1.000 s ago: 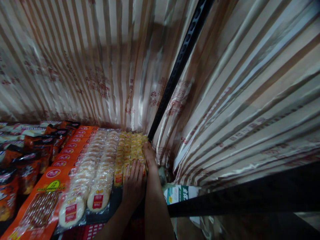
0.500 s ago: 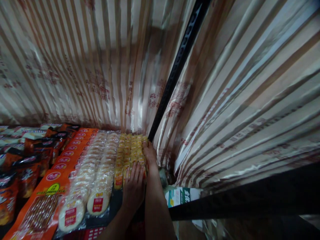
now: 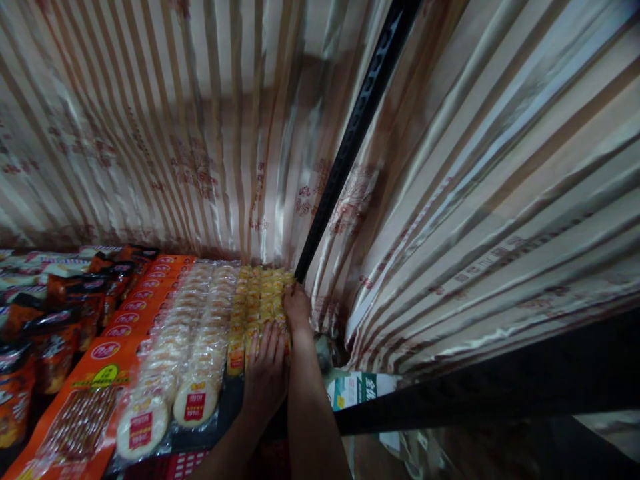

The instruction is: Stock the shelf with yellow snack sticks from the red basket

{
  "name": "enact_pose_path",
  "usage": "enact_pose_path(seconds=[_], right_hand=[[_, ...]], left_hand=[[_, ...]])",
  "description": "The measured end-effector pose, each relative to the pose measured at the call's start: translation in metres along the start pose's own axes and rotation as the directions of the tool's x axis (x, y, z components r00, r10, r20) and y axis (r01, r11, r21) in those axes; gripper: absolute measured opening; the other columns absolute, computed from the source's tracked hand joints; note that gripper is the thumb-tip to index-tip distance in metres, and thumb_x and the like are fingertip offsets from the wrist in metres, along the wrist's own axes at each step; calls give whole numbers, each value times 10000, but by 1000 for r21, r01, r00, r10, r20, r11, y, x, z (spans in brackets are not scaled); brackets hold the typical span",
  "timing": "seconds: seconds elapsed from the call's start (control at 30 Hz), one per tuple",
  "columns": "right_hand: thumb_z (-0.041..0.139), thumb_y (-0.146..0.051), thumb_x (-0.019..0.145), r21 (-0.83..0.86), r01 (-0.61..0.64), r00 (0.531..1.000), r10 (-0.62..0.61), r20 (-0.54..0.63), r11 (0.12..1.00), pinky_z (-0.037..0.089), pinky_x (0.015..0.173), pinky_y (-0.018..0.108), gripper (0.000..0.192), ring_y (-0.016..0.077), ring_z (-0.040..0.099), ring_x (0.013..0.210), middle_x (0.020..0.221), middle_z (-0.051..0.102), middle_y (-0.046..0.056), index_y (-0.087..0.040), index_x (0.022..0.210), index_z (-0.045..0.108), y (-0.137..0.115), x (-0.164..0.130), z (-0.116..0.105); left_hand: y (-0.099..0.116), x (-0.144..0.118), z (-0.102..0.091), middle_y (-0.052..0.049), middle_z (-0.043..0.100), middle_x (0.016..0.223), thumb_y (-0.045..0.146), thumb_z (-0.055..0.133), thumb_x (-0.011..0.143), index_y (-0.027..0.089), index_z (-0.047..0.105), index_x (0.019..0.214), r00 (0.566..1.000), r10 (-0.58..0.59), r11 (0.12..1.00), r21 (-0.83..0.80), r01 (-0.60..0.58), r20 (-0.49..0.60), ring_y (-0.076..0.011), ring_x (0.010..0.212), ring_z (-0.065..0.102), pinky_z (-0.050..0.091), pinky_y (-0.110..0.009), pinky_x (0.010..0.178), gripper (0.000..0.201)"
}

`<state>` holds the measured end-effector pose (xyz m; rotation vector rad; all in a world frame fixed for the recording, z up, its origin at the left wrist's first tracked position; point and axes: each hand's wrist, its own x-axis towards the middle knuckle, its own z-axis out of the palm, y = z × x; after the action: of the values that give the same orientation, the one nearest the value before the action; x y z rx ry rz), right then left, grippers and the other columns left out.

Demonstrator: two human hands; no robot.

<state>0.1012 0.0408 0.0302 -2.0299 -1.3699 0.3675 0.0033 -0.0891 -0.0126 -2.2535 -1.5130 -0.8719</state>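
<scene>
My left hand [image 3: 267, 360] lies with its fingers stretched over the near part of several rows of small yellow-wrapped snack packets [image 3: 254, 297]. My right hand [image 3: 299, 310] reaches past it to the far right side of the same rows, touching their outer edge beside the black post; its fingertips are mostly hidden. Left of the packets stand two rows of clear-wrapped round white crackers [image 3: 195, 403] with red labels. Beyond these is a row of orange snack bags [image 3: 103, 353].
A black perforated post [image 3: 345, 160] rises at the shelf corner, and a dark rail [image 3: 475, 383] runs to the right. Pleated, printed cloth [image 3: 215, 133] hangs behind. Black-and-orange bags [image 3: 65, 333] fill the left. A white-and-green package [image 3: 355, 390] lies below right.
Both hands stay on the yellow packets, almost still. The view has shifted very slightly.
</scene>
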Motion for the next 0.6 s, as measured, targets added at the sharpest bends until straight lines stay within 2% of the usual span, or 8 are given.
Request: enact_pose_path(seconds=[0.13, 0.27, 0.4, 0.5, 0.6], right_hand=[[328, -367, 877, 46, -24, 999, 27, -46, 999, 414, 841, 329, 463, 255, 582, 996, 1092, 625, 171, -92, 1188, 535, 2, -4, 0], [249, -394, 894, 116, 23, 1000, -25, 19, 993, 418, 822, 315, 467, 228, 589, 958, 1028, 655, 113, -157, 1086, 602, 4, -5, -4], [225, -387, 894, 132, -23, 997, 14, 70, 991, 424, 793, 318, 483, 230, 596, 926, 986, 664, 106, -167, 1013, 638, 6, -3, -5], [232, -382, 895, 149, -10, 1000, 8, 15, 989, 411, 847, 330, 488, 237, 581, 991, 1070, 640, 128, -138, 1106, 598, 6, -5, -2], [249, -377, 895, 177, 22, 997, -8, -82, 984, 352, 955, 338, 515, 238, 500, 1139, 1223, 556, 164, -84, 1229, 508, 6, -8, 0]], left_hand=[[0, -2, 3, -95, 462, 1347, 287, 365, 843, 147, 529, 1217, 1000, -20, 1000, -20, 20, -2, -237, 1300, 323, 197, -421, 1077, 432], [1, -1, 2, -95, 457, 1351, 270, 373, 845, 144, 522, 1224, 1000, -17, 1000, -17, 17, 11, -237, 1294, 334, 189, -423, 1080, 427], [2, -1, 1, -112, 452, 1351, 256, 380, 842, 141, 517, 1229, 1000, -20, 1000, -24, 21, 17, -242, 1287, 347, 206, -431, 1072, 426], [2, -1, 3, -113, 460, 1345, 275, 370, 848, 138, 524, 1221, 1000, -24, 999, -28, 23, -7, -245, 1287, 346, 215, -430, 1066, 426], [2, -1, 2, -103, 467, 1341, 280, 367, 849, 145, 530, 1216, 1000, -24, 999, -26, 24, -8, -242, 1294, 335, 216, -425, 1067, 424]])
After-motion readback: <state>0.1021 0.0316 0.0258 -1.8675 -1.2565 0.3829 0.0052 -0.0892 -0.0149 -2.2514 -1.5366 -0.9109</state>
